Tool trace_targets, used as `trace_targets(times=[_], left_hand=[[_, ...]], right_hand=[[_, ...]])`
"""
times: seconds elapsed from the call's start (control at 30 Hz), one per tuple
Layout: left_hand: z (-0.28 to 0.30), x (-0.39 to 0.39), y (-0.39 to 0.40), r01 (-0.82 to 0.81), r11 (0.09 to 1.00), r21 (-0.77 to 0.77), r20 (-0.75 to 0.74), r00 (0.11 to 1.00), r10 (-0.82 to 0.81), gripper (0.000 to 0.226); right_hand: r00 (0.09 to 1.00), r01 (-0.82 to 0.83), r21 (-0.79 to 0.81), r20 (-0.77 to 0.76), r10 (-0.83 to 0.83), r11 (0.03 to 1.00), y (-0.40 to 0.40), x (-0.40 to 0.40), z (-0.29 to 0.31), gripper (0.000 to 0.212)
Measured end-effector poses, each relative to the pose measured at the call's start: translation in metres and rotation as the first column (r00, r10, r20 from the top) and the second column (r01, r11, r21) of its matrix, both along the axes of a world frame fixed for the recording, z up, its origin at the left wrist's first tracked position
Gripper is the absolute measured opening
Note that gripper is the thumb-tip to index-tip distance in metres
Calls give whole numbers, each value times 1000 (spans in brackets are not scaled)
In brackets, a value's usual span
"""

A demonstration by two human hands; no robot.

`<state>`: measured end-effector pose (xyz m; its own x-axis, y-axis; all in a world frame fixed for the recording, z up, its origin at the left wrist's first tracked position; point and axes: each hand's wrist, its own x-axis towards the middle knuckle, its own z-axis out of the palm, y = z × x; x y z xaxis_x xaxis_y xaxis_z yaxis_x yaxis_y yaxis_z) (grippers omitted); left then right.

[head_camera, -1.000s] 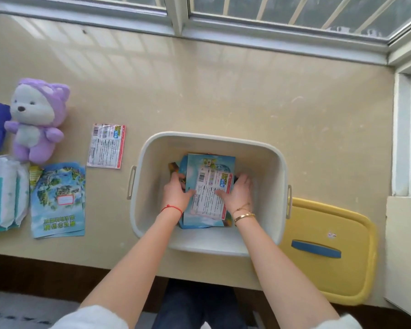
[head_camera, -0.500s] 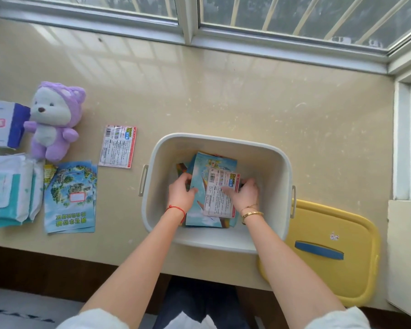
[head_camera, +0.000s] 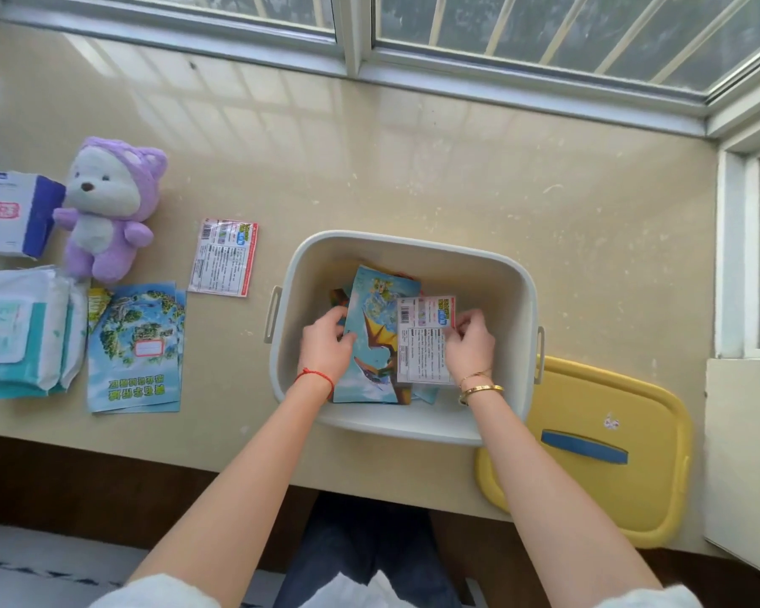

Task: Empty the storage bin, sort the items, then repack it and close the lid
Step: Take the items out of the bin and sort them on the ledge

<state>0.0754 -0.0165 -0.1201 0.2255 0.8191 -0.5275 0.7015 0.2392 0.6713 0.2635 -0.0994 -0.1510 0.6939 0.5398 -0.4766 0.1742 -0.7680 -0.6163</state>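
Observation:
A white storage bin (head_camera: 514,274) stands open near the counter's front edge. Inside lies a stack of blue illustrated booklets (head_camera: 371,344), with a small white barcode card (head_camera: 422,344) on top at the right. My left hand (head_camera: 325,344) grips the stack's left edge. My right hand (head_camera: 470,344) pinches the card's right edge. The yellow lid (head_camera: 597,432) with a blue handle lies to the right of the bin, overhanging the counter edge.
Left of the bin lie a second barcode card (head_camera: 224,256), blue booklets (head_camera: 135,348), a purple plush bear (head_camera: 106,208), wipe packs (head_camera: 18,331) and a white-and-blue box (head_camera: 14,212). A window runs along the back; a wall ledge (head_camera: 746,454) stands at right.
The barcode card has slid from the stack's middle to its right side, with my right hand following it. My left hand stays on the stack's left edge. The camera has shifted, moving the scene rightward in frame.

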Motion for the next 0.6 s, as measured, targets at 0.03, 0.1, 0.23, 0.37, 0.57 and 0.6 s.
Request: trace_targets(times=[0.03,0.1,0.23,0.37,0.57,0.6], left_hand=[[8,-3,0,5,999,43,-17,1000,-4,25],[24,-10,-1,-3,994,106,-19,1000,5,27],[68,-28,-2,-20,982,188,0,1000,20,27],[114,-62,-5,-123,963,239,67,992,110,32],[170,-135,-14,-254,925,281,168,962,213,32],[176,-149,-14,-276,924,264,184,955,233,31]], right_hand=[[1000,13,37,13,-14,999,-2,0,10,11],[999,24,96,33,-27,995,-8,-3,29,14],[1000,5,166,12,-7,986,-22,-10,63,4],[992,17,252,-127,16,968,-29,-29,102,9],[980,-20,371,-177,92,928,-11,-81,161,9],[979,-30,379,-176,103,925,-5,-91,167,9]])
